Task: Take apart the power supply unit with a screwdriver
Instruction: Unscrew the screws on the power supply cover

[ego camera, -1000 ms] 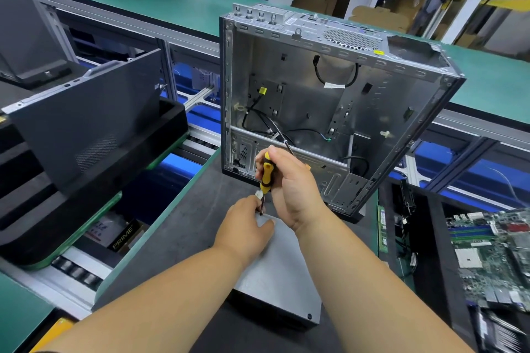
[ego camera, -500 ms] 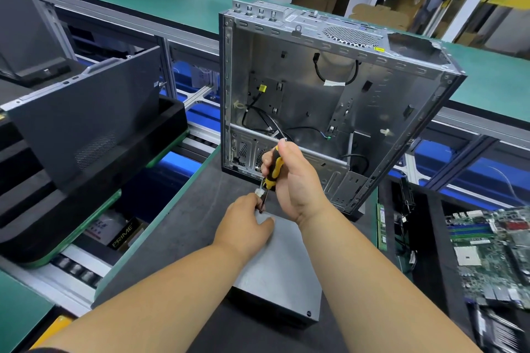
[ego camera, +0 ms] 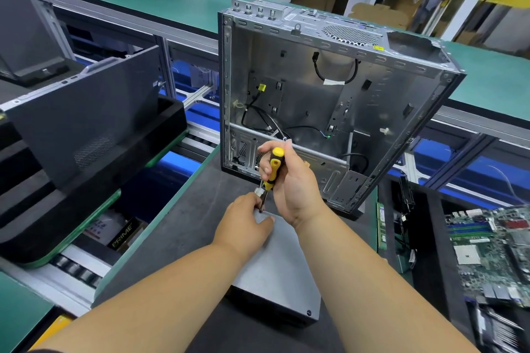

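A grey metal power supply unit (ego camera: 275, 275) lies flat on the dark mat in front of me. My right hand (ego camera: 289, 180) grips a yellow-and-black screwdriver (ego camera: 272, 169) held nearly upright, its tip down at the unit's far left corner. My left hand (ego camera: 243, 226) rests on that corner, fingers curled around the shaft near the tip, with a small white piece (ego camera: 259, 191) showing at my fingertips. The screw itself is hidden by my fingers.
An empty metal computer case (ego camera: 329, 94) stands open right behind the unit. A black side panel (ego camera: 86, 112) leans in a black tray at left. A green motherboard (ego camera: 487, 249) lies at right. Green conveyor benches run behind.
My right hand has lifted slightly and tilted the screwdriver handle to the right. The left hand has stayed on the unit's corner.
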The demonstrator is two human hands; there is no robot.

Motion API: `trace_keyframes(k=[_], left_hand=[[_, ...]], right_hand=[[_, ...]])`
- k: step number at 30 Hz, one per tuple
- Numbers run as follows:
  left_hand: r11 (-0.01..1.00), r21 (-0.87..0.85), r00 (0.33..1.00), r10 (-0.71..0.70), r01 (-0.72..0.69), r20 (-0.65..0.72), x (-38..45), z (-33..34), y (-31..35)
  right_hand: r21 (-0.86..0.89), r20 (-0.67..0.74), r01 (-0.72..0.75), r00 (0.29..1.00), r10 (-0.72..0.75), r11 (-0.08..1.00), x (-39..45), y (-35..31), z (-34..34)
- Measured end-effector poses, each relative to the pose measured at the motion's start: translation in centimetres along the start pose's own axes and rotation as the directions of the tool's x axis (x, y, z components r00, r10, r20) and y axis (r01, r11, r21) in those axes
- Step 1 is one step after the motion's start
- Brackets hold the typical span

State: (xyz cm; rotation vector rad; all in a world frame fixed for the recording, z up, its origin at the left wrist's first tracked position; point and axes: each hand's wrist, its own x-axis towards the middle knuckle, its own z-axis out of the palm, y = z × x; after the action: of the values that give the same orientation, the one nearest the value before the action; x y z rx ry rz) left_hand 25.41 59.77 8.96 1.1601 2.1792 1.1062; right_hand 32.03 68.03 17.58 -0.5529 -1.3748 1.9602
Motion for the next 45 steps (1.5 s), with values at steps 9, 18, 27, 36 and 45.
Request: trace_keyframes(k=[9,18,27,36,45], left_hand=[[0.998,-0.023,0.992,0.056,-0.054,0.117,0.9,-2.2,-0.7],[0.985,0.123,0.977,0.093,-0.118,0.194,2.4,-3.8,-0.6],[0.936,0.214,0.952,0.241,-0.280,0.190,2.7,-4.3,-1.2],[0.953,-0.280,0.976,0.161,-0.115,0.147,2.7,-5.3,-2.2],[0.826,-0.563,0.937,0.215,-0.025,0.275,2.3,-6.1,1.0]], right_hand=[[0.014,-0.078,-0.047,0.996,0.048,0.999,-0.1,-0.5,-1.0],[0.068,-0.194,-0.065,0.978,0.077,0.996,-0.7,-0.7,0.2],[-0.206,-0.254,-0.042,0.967,-0.012,0.978,-0.7,-0.6,0.9],[-0.468,-0.465,-0.075,0.868,-0.172,0.881,-0.9,-2.0,0.7],[-0.360,-0.714,-0.033,0.653,-0.253,0.933,-6.4,-3.2,-1.6]])
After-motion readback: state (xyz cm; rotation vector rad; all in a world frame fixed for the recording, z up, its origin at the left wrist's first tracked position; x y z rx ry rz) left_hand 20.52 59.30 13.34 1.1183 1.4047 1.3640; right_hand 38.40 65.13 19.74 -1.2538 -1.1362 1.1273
